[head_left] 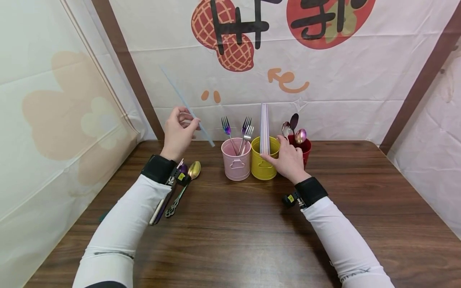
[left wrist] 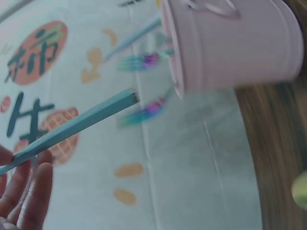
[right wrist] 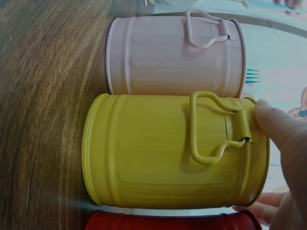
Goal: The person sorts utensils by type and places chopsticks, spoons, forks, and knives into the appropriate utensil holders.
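Observation:
My left hand (head_left: pixel 181 132) pinches a light blue chopstick (head_left: pixel 176 90) between thumb and fingers. It is raised and slanted, its lower end left of the pink bucket (head_left: pixel 236 170); the left wrist view shows the square end of the chopstick (left wrist: pixel 91 117). On the yellow bucket (head_left: pixel 264 170), my right hand (head_left: pixel 289 160) grips the rim, thumb at the front and fingers at the side. Several pale chopsticks (head_left: pixel 265 128) stand upright inside it. In the right wrist view the thumb (right wrist: pixel 276 122) presses the rim beside the wire handle.
Several forks (head_left: pixel 247 130) stand in the pink bucket. At the right, a red bucket (head_left: pixel 307 149), partly behind my hand, holds several spoons (head_left: pixel 300 136). A gold spoon (head_left: pixel 194 170) and other slim utensils (head_left: pixel 162 208) lie on the wooden table (head_left: pixel 230 240) near my left forearm. A printed cloth hangs behind.

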Demonstrator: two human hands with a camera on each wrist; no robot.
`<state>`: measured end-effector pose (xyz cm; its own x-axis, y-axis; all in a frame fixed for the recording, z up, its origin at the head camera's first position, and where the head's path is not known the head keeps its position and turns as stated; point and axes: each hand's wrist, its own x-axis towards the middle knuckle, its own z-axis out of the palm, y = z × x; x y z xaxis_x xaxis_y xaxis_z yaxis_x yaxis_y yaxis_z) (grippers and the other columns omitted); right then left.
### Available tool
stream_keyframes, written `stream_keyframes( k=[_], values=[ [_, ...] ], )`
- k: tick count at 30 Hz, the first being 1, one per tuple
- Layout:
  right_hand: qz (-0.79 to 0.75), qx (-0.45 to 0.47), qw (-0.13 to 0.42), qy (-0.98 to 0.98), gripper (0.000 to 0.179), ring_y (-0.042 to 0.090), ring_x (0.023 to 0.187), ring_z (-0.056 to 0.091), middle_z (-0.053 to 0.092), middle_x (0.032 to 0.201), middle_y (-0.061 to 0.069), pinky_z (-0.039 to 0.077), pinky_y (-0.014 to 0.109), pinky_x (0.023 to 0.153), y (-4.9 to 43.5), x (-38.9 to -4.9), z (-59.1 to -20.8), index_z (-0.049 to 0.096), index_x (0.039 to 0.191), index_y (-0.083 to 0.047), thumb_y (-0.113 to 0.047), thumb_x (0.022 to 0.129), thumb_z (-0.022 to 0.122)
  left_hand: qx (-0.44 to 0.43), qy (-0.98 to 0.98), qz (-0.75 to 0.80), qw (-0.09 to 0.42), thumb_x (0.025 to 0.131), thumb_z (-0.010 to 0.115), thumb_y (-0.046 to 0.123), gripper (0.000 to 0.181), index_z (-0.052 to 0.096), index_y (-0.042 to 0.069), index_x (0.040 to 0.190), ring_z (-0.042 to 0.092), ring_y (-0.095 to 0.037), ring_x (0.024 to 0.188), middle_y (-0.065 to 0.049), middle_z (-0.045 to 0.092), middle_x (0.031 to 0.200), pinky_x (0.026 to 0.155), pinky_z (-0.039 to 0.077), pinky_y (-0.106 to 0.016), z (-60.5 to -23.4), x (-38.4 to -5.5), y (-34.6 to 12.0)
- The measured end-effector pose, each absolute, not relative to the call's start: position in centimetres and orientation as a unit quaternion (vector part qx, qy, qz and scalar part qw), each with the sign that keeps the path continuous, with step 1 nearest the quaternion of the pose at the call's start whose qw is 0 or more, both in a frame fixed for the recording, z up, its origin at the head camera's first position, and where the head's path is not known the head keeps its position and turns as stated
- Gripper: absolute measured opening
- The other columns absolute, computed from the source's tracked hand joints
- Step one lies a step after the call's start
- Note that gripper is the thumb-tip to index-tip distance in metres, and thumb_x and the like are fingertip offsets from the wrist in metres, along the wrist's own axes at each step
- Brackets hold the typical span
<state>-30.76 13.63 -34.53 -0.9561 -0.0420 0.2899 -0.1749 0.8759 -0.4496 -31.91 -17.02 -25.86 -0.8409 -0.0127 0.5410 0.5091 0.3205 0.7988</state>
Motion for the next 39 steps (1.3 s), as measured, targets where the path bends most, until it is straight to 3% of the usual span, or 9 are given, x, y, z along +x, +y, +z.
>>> stream_keyframes(
  k=[6, 14, 23, 27, 30, 39],
  values=[
    [0.242, 0.056, 0.14, -0.959, 0.088, 0.036, 0.102, 0.054, 0.053, 0.131, 0.019, 0.034, 0.047, 0.086, 13.7, -30.8, -34.6, 0.033, 0.144, -0.001, -0.058, 0.085, 0.065, -0.207, -0.725, -0.608, 0.249, 0.095, 0.061, 0.009, 0.014, 0.05, 0.005, 0.103, 0.069, -0.015, 0.074, -0.013, 0.066, 0.092, 0.056, 0.055, -0.026, -25.2, -31.4, -14.4],
    [0.239, 0.058, 0.142, -0.959, 0.088, 0.035, 0.1, 0.054, 0.054, 0.129, 0.019, 0.034, 0.046, 0.084, 13.6, -30.9, -34.6, 0.034, 0.143, -0.001, -0.059, 0.085, 0.065, -0.236, -0.726, -0.596, 0.247, 0.099, 0.057, 0.01, 0.021, 0.051, -0.005, 0.112, 0.069, -0.029, 0.083, -0.018, 0.067, 0.098, 0.057, 0.055, -0.027, -25.7, -31.9, -11.5],
    [0.242, 0.055, 0.139, -0.959, 0.088, 0.037, 0.105, 0.054, 0.053, 0.131, 0.02, 0.034, 0.049, 0.087, 13.9, -30.7, -34.5, 0.032, 0.144, -0.001, -0.058, 0.085, 0.065, -0.259, -0.732, -0.591, 0.221, 0.098, 0.058, 0.009, 0.015, 0.053, -0.001, 0.108, 0.069, -0.028, 0.082, -0.016, 0.067, 0.098, 0.059, 0.055, -0.031, -26.4, -32.8, -7.6],
    [0.239, 0.054, 0.141, -0.959, 0.088, 0.037, 0.105, 0.055, 0.053, 0.131, 0.02, 0.034, 0.049, 0.088, 13.9, -30.8, -34.5, 0.033, 0.143, -0.001, -0.058, 0.085, 0.065, -0.266, -0.758, -0.554, 0.22, 0.097, 0.059, 0.007, 0.015, 0.054, 0.0, 0.109, 0.067, -0.024, 0.089, -0.015, 0.068, 0.1, 0.072, 0.055, -0.031, -26.9, -33.2, -6.2],
    [0.234, 0.054, 0.141, -0.96, 0.088, 0.037, 0.104, 0.055, 0.053, 0.132, 0.02, 0.035, 0.048, 0.087, 13.8, -30.8, -34.6, 0.033, 0.143, -0.001, -0.058, 0.085, 0.065, -0.26, -0.783, -0.527, 0.202, 0.096, 0.06, 0.006, 0.016, 0.054, 0.001, 0.111, 0.066, -0.023, 0.091, -0.014, 0.068, 0.101, 0.08, 0.053, -0.03, -27.5, -33.4, -5.5],
    [0.236, 0.058, 0.145, -0.959, 0.087, 0.037, 0.103, 0.055, 0.053, 0.132, 0.019, 0.035, 0.048, 0.085, 13.6, -30.8, -34.6, 0.035, 0.142, 0.0, -0.058, 0.085, 0.065, -0.245, -0.832, -0.488, 0.1, 0.1, 0.054, 0.011, 0.018, 0.054, 0.001, 0.115, 0.067, -0.023, 0.087, -0.013, 0.066, 0.1, 0.079, 0.054, -0.031, -28.8, -33.7, -4.9]
  ],
)
